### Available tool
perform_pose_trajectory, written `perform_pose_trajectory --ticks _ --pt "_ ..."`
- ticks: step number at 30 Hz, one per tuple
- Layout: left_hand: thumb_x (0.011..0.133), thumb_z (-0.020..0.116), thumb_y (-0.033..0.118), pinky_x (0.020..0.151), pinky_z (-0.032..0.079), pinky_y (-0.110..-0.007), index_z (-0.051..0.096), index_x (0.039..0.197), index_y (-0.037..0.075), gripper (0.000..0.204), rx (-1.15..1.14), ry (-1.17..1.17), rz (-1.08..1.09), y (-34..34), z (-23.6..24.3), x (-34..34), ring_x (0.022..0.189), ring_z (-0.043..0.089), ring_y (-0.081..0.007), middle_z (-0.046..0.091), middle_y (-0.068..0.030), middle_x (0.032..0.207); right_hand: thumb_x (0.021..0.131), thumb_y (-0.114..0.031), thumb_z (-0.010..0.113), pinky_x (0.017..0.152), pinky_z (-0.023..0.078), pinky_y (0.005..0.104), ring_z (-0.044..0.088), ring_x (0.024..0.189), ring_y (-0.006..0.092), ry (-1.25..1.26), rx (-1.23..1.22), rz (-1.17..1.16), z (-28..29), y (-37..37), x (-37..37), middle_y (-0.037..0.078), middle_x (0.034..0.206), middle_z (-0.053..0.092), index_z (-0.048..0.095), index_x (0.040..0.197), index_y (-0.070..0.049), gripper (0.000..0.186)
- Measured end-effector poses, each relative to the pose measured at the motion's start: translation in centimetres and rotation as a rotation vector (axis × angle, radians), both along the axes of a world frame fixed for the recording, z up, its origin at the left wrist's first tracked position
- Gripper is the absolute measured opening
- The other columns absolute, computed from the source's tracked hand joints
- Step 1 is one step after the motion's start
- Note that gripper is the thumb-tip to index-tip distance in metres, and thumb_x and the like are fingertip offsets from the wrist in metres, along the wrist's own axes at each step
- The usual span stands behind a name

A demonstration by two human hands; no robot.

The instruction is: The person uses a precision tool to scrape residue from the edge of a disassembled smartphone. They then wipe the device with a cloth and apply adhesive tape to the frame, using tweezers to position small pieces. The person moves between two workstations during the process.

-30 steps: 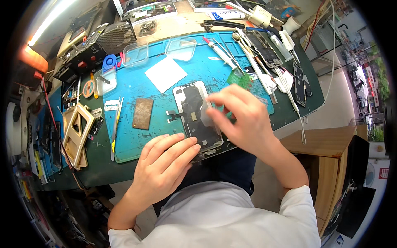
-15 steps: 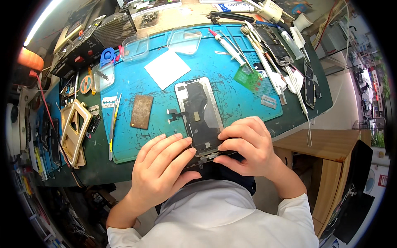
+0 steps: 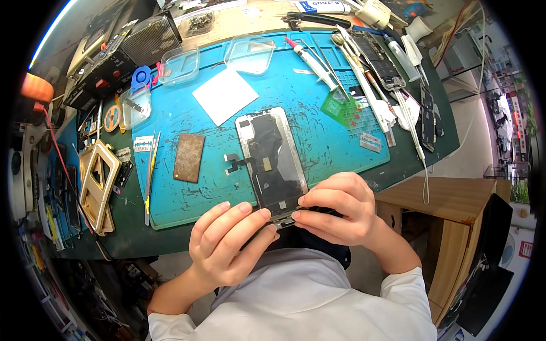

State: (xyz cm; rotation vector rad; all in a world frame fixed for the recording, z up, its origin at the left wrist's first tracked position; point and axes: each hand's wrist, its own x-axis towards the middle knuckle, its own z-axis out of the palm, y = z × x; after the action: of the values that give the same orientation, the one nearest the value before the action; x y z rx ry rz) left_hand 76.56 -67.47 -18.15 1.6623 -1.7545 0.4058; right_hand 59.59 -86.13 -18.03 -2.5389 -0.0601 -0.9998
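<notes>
2 hands hold the phone panel (image 3: 268, 142) at its bottom end: L hand (image 3: 226, 244) thumb & fingers narrowed on the lower L corner, R hand (image 3: 344, 207) pinching lower R. Panel lies mostly on blue mat (image 3: 338, 153), bottom past mat's front edge; flex cable (image 3: 241, 163) sticks out L, twd brown block (image 3: 189, 158).

One left hand (image 3: 230, 244) and one right hand (image 3: 344, 207) make two. There is one phone screen (image 3: 284, 173), one blue mat (image 3: 219, 187), one white square (image 3: 225, 96), one brown block (image 3: 189, 158), one pink-tipped syringe (image 3: 311, 63), one green piece (image 3: 337, 108) and one cabinet (image 3: 438, 194). Razor blades (image 3: 371, 142) number two, clear boxes (image 3: 248, 54) at least four.
</notes>
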Motion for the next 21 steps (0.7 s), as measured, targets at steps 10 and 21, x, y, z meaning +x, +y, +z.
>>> perform_pose_trajectory --ticks 10,21 --pt "0.082 0.08 0.015 0.096 0.054 -0.041 0.072 0.112 0.011 0.031 0.057 0.126 0.039 -0.7 0.6 -0.6 0.111 0.066 -0.0244 0.073 -0.004 0.115 0.072 -0.017 0.088 0.07 0.053 0.0324 0.066 0.087 0.0189 -0.024 0.025 -0.036 -0.1 0.1 0.1 0.001 0.1 0.071 0.076 0.093 -0.011 0.025" --pt "0.079 0.081 0.006 0.097 0.052 -0.049 0.058 0.129 0.003 0.054 0.091 0.226 -0.008 -1.1 0.4 -0.9 0.101 0.069 -0.0283 0.072 -0.0067 0.102 0.074 -0.02 0.087 0.071 0.053 0.0339 0.067 0.085 0.0208 0.027 0.075 -0.1 0.3 0.5 0.5 0.001 0.098 0.072 0.071 0.092 -0.011 0.025"
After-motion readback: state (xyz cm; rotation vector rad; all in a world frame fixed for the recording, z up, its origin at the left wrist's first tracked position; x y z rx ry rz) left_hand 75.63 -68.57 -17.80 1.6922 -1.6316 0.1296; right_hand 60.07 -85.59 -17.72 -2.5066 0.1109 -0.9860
